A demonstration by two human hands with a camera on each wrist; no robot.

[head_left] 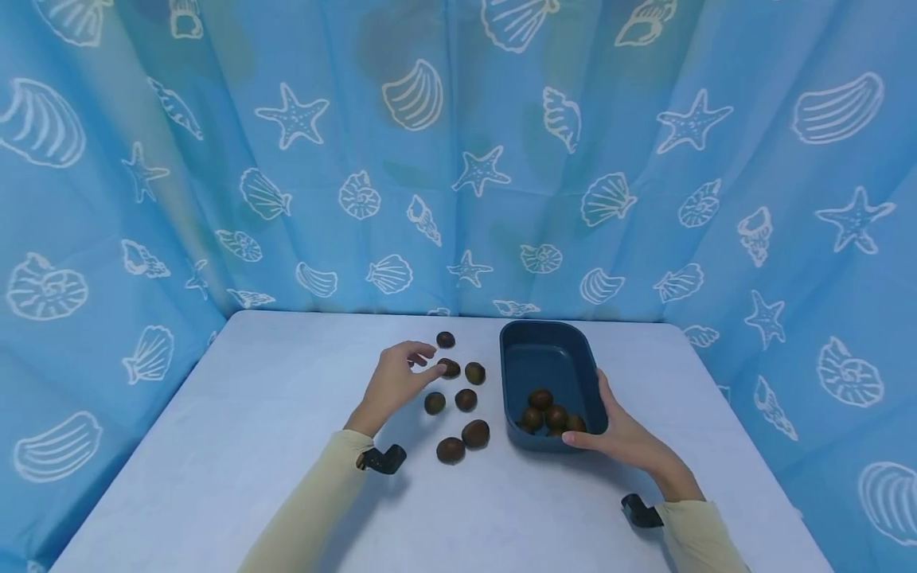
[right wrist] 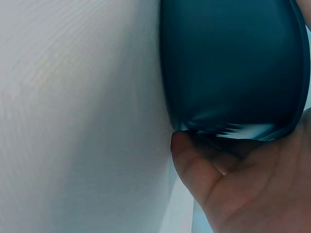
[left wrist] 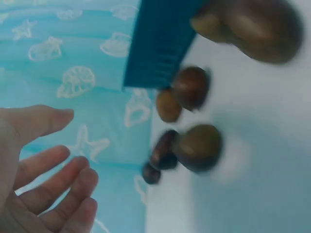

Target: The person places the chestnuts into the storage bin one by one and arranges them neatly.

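My left hand (head_left: 396,378) hovers over the table beside a loose group of brown, roundish fruits (head_left: 466,399), its fingers loosely bent. In the head view the thumb tip overlaps one dark fruit (head_left: 450,368); the left wrist view shows nothing between thumb and fingers. A dark blue rectangular container (head_left: 546,356) stands right of the group, with several similar brown fruits (head_left: 555,416) piled at its near end. My right hand (head_left: 634,438) grips the container's near right corner, thumb over the near rim and fingers along the right side. In the right wrist view the hand (right wrist: 257,184) curls against its wall.
The white table (head_left: 286,382) ends at the back against a blue curtain (head_left: 458,199) printed with shells and starfish. Two larger fruits (head_left: 463,442) lie nearest me, left of the container. A small dark fruit (head_left: 446,340) lies farthest back.
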